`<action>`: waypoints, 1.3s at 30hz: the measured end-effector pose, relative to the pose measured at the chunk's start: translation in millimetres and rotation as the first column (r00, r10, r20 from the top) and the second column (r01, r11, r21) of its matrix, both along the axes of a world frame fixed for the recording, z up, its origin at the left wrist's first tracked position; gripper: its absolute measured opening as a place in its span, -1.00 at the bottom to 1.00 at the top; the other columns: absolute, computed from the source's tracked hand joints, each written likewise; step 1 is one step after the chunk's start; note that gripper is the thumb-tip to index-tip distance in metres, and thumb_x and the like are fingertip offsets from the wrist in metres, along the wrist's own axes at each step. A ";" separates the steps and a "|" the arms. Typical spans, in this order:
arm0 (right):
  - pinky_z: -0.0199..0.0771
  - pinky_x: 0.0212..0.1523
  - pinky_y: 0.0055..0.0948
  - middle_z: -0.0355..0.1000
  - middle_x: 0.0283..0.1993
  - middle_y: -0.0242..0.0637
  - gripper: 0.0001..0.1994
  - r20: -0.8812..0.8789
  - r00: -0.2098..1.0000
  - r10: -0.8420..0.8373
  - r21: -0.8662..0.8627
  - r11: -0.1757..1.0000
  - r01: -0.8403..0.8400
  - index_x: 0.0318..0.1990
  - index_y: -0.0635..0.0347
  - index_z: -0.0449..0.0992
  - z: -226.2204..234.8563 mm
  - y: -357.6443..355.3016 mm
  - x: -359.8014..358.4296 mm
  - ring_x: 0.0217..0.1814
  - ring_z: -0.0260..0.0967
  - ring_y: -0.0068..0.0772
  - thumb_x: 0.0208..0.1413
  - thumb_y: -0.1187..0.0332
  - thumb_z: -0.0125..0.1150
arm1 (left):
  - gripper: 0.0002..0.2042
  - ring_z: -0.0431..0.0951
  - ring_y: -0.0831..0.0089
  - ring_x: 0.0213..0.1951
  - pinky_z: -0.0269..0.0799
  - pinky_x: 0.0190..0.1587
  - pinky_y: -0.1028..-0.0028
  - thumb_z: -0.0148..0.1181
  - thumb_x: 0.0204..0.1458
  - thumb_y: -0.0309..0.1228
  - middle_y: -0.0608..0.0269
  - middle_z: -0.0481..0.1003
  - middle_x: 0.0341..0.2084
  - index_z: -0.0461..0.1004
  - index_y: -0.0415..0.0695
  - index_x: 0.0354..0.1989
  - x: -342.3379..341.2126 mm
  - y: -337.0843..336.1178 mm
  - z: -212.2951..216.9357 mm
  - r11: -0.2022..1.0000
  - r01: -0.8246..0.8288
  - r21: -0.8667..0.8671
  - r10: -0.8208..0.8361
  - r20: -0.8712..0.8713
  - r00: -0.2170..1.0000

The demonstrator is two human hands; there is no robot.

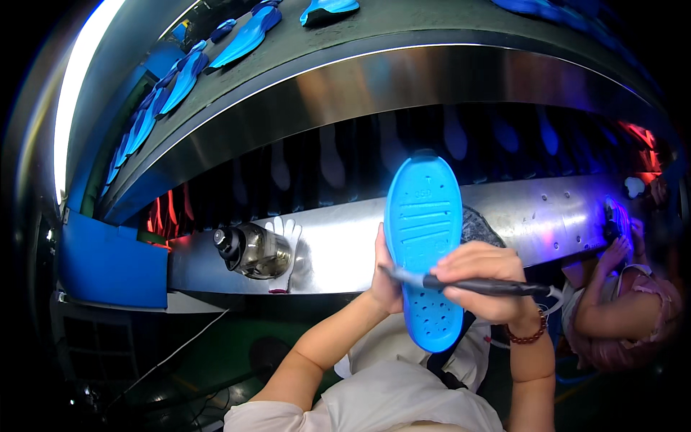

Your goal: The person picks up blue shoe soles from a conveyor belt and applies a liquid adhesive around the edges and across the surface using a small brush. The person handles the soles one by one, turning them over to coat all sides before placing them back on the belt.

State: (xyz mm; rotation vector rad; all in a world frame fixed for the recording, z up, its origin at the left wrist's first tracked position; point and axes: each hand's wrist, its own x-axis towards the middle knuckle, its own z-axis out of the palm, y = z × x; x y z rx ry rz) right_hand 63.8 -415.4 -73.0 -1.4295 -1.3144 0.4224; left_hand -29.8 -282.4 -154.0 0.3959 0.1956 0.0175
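The right hand (481,277) is closed around a dark brush (475,285), fingers wrapped over its handle, which runs level and points out to the person's right; the pale tip end lies across the lower half of a blue shoe sole (425,248). A beaded bracelet (527,335) sits on that wrist. The left hand (385,277) is clamped on the left edge of the blue shoe sole, thumb and fingers pinching it from behind, so the sole stands upright with its ribbed, perforated face toward the camera. The sole is held in the air above the person's lap, in front of a long steel ledge (338,255).

Left of the blue shoe sole, on the steel ledge, a clear bottle with a dark cap (252,250) lies on its side, touching a white glove (286,248) just beside it. Behind the sole, a dark patterned piece (479,227) shows at its right edge. Above the sole, a curved conveyor belt (374,25) carries more blue soles (248,36) in a row. Far to the right of the sole, another person (619,309) in a pink top has both hands up at the steel ledge. Far left of the sole stands a blue panel (111,263).
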 end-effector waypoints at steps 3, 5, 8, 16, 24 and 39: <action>0.44 -0.20 -0.38 0.48 -0.30 -0.09 -0.83 -0.488 0.858 -0.157 -0.016 0.985 0.172 -0.36 0.37 0.52 3.3 -9.6 4.5 -0.27 0.45 -0.30 -0.21 0.58 0.21 | -0.19 0.28 0.21 0.09 0.20 0.13 0.21 -0.65 -0.02 0.31 0.08 0.22 0.09 0.04 -0.07 0.22 1.7 6.5 -1.9 0.997 0.078 -0.006 -0.077 0.096 0.992; 0.44 -0.19 -0.40 0.48 -0.30 -0.12 -0.82 -0.232 0.952 -0.201 -0.020 0.979 0.201 -0.36 0.35 0.53 -4.5 -6.6 8.6 -0.27 0.45 -0.29 -0.23 0.59 0.22 | -0.18 0.28 0.20 0.08 0.21 0.12 0.21 -0.66 -0.03 0.32 0.08 0.23 0.09 0.04 -0.07 0.22 6.1 5.2 4.0 0.992 0.028 0.123 -0.035 0.050 0.998; 0.43 -0.16 -0.40 0.49 -0.32 -0.12 -0.80 0.017 1.000 0.022 0.010 1.000 -0.022 -0.37 0.30 0.55 2.0 -9.5 4.6 -0.23 0.45 -0.25 -0.27 0.58 0.24 | -0.11 0.40 0.16 -0.07 0.34 -0.02 0.23 -0.70 -0.09 0.37 0.00 0.34 -0.07 0.13 -0.15 0.14 7.7 7.2 8.7 0.985 -0.051 0.164 0.047 0.026 0.999; 0.39 -0.16 -0.38 0.50 -0.32 -0.14 -0.79 0.133 0.987 0.095 -0.041 0.995 -0.091 -0.39 0.25 0.56 5.7 -16.1 6.5 -0.23 0.45 -0.28 -0.31 0.54 0.29 | -0.04 0.48 0.13 -0.32 0.43 -0.26 0.21 -0.68 -0.17 0.44 -0.06 0.42 -0.33 0.26 -0.26 -0.03 20.0 18.5 26.8 0.950 -0.299 0.093 0.281 0.168 0.945; 0.43 -0.12 -0.38 0.50 -0.32 -0.14 -0.77 0.016 0.999 0.032 -0.041 0.999 -0.031 -0.37 0.31 0.54 -7.3 -27.2 0.0 -0.20 0.44 -0.25 -0.31 0.62 0.26 | -0.01 0.47 0.13 -0.30 0.42 -0.22 0.20 -0.72 -0.20 0.45 -0.08 0.42 -0.29 0.25 -0.26 -0.03 23.5 34.7 29.5 0.929 -0.365 0.061 0.329 0.316 0.890; 0.36 -0.02 -0.32 0.42 -0.17 0.07 -0.78 -0.729 0.683 0.034 0.181 0.973 0.145 -0.25 0.43 0.44 -49.2 -28.3 -1.9 -0.12 0.40 -0.21 -0.11 0.55 0.16 | -0.10 0.42 0.06 -0.09 0.37 -0.05 0.16 -0.54 -0.08 0.36 -0.13 0.32 -0.05 0.07 -0.25 0.16 19.7 9.0 45.3 0.954 -0.296 -0.038 0.299 0.137 0.945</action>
